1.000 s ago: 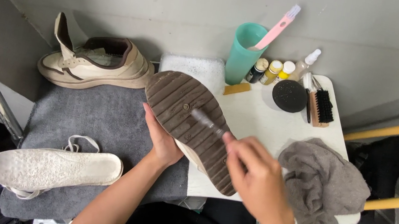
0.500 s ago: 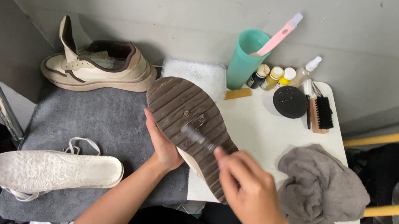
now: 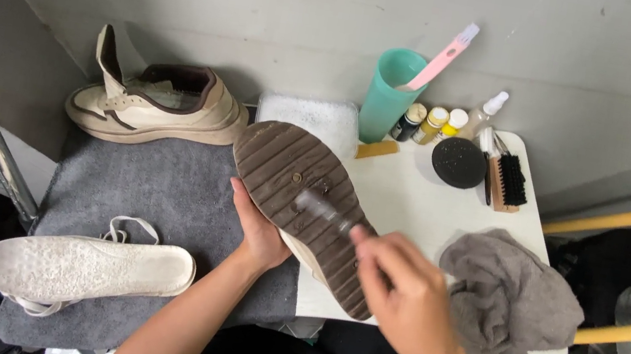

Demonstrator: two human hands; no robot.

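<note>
The left hand (image 3: 259,232) grips a cream shoe (image 3: 303,201) from underneath, fingers wrapped around its side, and holds it sole-up above the seam where the grey mat (image 3: 159,193) meets the white counter (image 3: 405,201). The right hand (image 3: 402,298) is closed around the handle of a small brush (image 3: 323,208), whose blurred head lies against the middle of the dark brown ribbed sole. Judging by the look of it, the scrubbing of this sole is under way rather than finished: the ridges look dull and dusty from toe to heel, and no clearly cleaner patch can be made out. The second shoe (image 3: 157,104) stands upright at the back of the mat, tongue pulled up and laces out, with no sign of being worked on now. A pale insole (image 3: 86,271) lies at the near left of the mat with a loose lace (image 3: 123,226) beside it. A teal cup (image 3: 389,91) holding a pink brush (image 3: 442,57), small bottles (image 3: 431,122), a round black tin (image 3: 459,161), a black-bristled brush (image 3: 507,182) and a crumpled grey cloth (image 3: 508,303) wait on the counter, none of them in either hand.
</note>
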